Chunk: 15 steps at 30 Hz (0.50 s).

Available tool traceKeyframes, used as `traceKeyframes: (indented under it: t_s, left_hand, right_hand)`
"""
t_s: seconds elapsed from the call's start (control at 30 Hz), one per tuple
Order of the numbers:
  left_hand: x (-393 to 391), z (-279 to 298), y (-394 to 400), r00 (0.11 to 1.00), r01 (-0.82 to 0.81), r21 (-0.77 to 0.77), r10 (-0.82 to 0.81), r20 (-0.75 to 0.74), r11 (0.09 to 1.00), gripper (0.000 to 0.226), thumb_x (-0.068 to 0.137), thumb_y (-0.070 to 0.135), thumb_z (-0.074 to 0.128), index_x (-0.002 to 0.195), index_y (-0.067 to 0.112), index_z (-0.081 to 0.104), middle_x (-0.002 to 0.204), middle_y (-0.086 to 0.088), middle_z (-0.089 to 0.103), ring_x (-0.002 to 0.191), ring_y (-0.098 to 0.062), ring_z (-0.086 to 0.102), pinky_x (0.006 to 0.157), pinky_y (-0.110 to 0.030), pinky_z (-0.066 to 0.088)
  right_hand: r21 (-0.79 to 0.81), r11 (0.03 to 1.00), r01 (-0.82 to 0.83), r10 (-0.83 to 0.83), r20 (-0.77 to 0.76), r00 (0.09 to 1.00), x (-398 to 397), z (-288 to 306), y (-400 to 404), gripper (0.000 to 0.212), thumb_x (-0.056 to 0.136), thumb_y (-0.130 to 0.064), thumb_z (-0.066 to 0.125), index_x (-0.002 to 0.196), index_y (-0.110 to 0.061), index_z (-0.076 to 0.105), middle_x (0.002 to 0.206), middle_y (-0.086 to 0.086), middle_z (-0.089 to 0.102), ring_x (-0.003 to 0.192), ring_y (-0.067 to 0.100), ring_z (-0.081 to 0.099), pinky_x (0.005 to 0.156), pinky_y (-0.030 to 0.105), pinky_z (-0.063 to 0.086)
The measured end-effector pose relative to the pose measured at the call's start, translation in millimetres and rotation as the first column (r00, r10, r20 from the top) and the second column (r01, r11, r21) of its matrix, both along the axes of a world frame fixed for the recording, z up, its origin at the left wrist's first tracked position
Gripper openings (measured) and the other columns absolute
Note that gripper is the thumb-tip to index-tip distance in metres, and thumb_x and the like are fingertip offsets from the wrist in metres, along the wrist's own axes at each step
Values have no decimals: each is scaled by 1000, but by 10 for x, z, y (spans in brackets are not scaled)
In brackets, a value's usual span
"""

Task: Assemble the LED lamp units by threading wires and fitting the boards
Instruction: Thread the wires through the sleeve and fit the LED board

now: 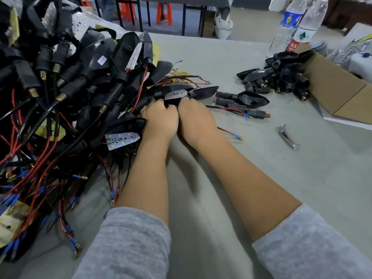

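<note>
Both hands, left hand [161,117] and right hand [194,115] (knuckles touching), grip one black lamp housing [177,93], fingers curled.

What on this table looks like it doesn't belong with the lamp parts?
The shiny chrome handle-shaped piece lying alone on the grey table, right of the hands, matches none of the black housings or wires. The two water bottles at the far right edge aren't parts either.
</note>
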<state>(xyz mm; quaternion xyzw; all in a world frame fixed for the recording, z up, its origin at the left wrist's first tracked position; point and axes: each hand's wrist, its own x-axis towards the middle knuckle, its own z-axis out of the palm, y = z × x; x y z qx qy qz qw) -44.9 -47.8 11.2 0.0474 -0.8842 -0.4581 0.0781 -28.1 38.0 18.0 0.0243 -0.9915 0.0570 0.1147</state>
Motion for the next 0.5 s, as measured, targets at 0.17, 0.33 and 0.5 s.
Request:
traceKeyframes:
  t_s: [0.17, 0.33, 0.5]
  left_hand:
    - [61, 64, 5, 996, -49, 194, 62, -63, 980, 43, 91, 12, 42, 134, 10, 52, 137, -20, 45, 132, -33, 34, 114, -37, 23]
    - [73, 129, -11, 997, -65, 346, 78, -24, 936, 34, 92, 13, 45, 117, -8, 53, 126, -39, 47, 124, -44, 42, 108, -48, 33]
    - [88, 142, -23, 999, -43, 436, 46, 4, 899, 38, 95, 12, 42, 122, -13, 46, 135, -40, 38, 132, -44, 34, 112, -48, 28]
  right_hand:
    - [75, 997, 35, -24, -142, 990, 39, 188, 242, 38, 88, 0, 45, 125, -7, 38, 108, 15, 66, 97, 36, 63, 63, 35, 31]
    - [31, 999, -27, 31, -131, 991, 243, 330, 482, 17, 94, -10, 44, 110, -13, 47, 99, 11, 62, 83, 33, 49, 59, 34, 26]
    - [-260, 960, -104, 112, 16, 994, 445, 191, 479, 9, 94, -24, 47, 89, -19, 53, 88, 2, 58, 92, 29, 57, 73, 36, 45]
